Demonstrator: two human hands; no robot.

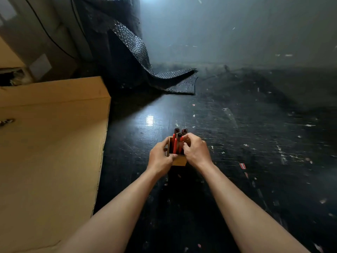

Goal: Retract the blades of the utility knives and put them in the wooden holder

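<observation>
A small wooden holder (179, 161) stands on the dark scratched table (237, 143), straight ahead of me. Three red-and-black utility knives (176, 141) stand upright inside it, their black ends sticking out of the top. My left hand (160, 157) grips the holder's left side. My right hand (196, 152) wraps the holder's right side, with its fingertips touching the rightmost knife near the top. The holder's right wall and the knives' lower parts are hidden by my hands.
A large cardboard box (51, 143) stands close on the left. A roll of dark bubble wrap (138, 57) trails onto the table at the back. Small scraps and a red-and-white bit (242, 166) lie scattered on the right.
</observation>
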